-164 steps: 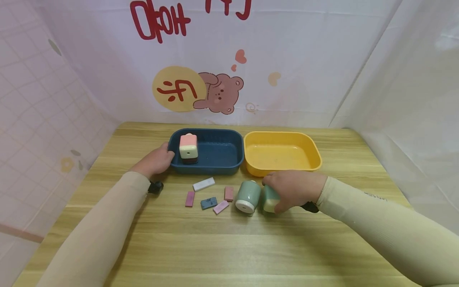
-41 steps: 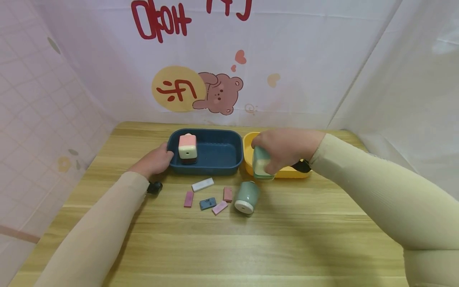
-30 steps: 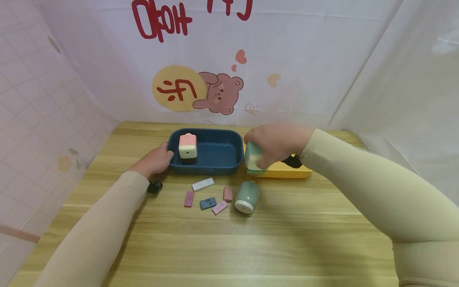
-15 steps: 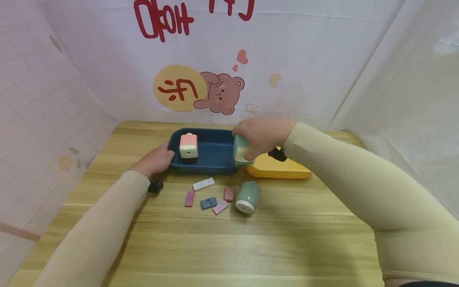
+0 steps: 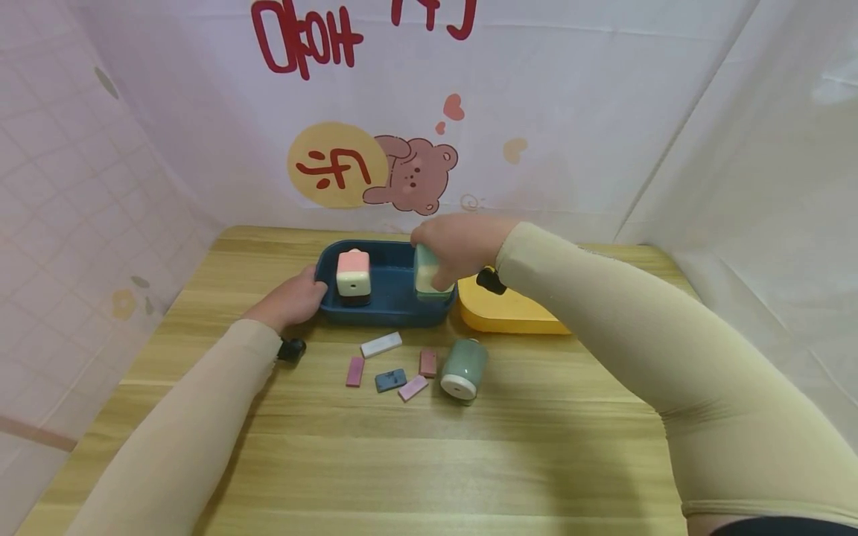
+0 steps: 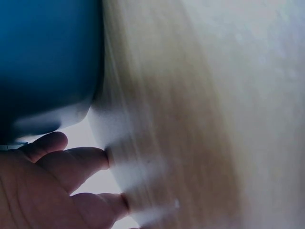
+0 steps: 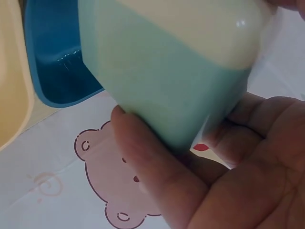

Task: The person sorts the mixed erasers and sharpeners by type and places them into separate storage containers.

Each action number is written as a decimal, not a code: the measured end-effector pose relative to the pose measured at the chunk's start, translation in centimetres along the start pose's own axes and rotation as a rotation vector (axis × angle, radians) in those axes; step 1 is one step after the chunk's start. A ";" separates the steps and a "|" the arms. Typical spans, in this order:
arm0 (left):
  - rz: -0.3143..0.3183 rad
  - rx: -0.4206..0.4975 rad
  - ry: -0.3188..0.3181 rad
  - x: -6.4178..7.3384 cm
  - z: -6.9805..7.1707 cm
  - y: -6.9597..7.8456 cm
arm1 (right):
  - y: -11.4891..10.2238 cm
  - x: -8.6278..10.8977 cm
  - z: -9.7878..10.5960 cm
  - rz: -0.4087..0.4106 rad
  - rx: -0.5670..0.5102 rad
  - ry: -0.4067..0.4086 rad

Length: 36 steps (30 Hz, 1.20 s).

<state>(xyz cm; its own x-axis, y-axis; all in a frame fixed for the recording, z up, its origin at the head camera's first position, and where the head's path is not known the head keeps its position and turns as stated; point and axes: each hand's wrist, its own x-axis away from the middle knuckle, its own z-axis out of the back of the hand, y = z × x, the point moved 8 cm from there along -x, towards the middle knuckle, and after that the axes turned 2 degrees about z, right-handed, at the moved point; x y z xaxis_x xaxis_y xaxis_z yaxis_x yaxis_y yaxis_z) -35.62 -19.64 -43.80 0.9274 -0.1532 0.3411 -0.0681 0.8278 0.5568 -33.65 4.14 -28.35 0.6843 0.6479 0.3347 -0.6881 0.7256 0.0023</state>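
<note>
"At the right end of the blue tray, what does the right hand hold?"

"A green-and-cream block. Thumb and fingers are curled round opposite sides of it."

"Is the block seated?"

"It is over the tray's right part. Contact with the tray floor cannot be told."

"State the condition of the left hand."

"It is at the left end of the same tray. The left wrist view shows the fingers loosely extended and parted beside the end wall. Whether the thumb pinches the rim cannot be told."

"Other tray contents?"

"One pink-and-cream block, dark at its base, in the left part."

"Adjacent items?"

"The yellow tray is just beside the blue one, partly covered by the right sleeve. On the table, nearer the camera, is a green jar, white end forward. To its left are five small bars: white bar, magenta bar, blue-grey bar, light pink bar and reddish bar."
</note>
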 end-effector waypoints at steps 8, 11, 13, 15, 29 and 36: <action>-0.013 -0.014 0.009 -0.1 0.0 0.0 | -0.6 -1.9 -0.3 -0.023 -0.012 -0.024; -0.015 -0.019 0.007 -0.1 0.0 0.0 | -0.8 -2.5 -0.4 -0.018 -0.024 -0.029; -0.014 -0.016 0.006 -0.1 0.0 0.0 | -1.0 -2.9 -0.5 -0.011 -0.029 -0.030; -0.013 -0.015 0.005 -0.1 0.0 0.0 | -1.1 -3.2 -0.6 -0.006 -0.032 -0.032; -0.016 -0.024 0.009 0.0 0.0 0.2 | -1.5 -5.6 -1.3 0.009 -0.015 -0.013; -0.012 -0.013 0.008 0.2 0.0 0.3 | -1.7 -6.5 -1.7 -0.007 -0.003 -0.031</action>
<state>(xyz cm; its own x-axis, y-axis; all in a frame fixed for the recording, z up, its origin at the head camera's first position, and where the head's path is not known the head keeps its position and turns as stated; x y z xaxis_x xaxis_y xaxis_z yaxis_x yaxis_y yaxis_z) -35.44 -19.42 -43.60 0.9309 -0.1591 0.3288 -0.0522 0.8329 0.5509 -36.53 -0.94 -32.13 0.6815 0.6352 0.3634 -0.6825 0.7308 0.0024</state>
